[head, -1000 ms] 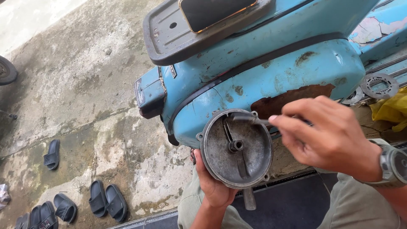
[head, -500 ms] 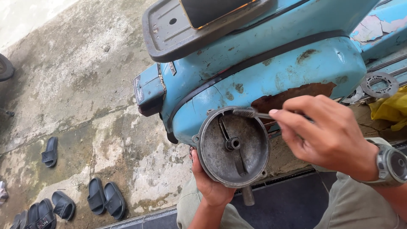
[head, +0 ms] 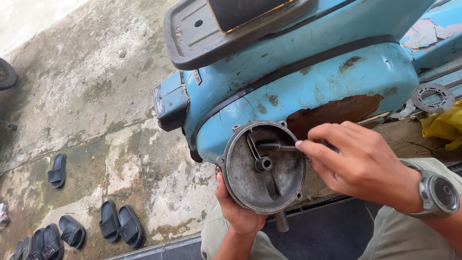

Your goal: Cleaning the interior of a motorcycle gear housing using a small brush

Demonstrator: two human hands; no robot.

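Note:
My left hand (head: 237,209) holds a round grey metal cover (head: 262,166) from below, its hollow side facing me, with a hub and ribs inside. My right hand (head: 365,163), with a wristwatch (head: 439,193) on the wrist, pinches a thin metal tool (head: 278,146) whose tip reaches into the upper part of the cover. Both hands are just in front of the rusty side panel of a light blue scooter (head: 308,82).
The scooter's dark rear rack (head: 211,33) is at the top. A toothed metal disc (head: 433,97) and a yellow cloth (head: 442,126) lie at the right. Several black sandals (head: 120,225) are scattered on the stained concrete floor at the left.
My right hand has brought the thin tool from the cover's rim down into its hollow. The cover has stayed in my left hand, shifted slightly.

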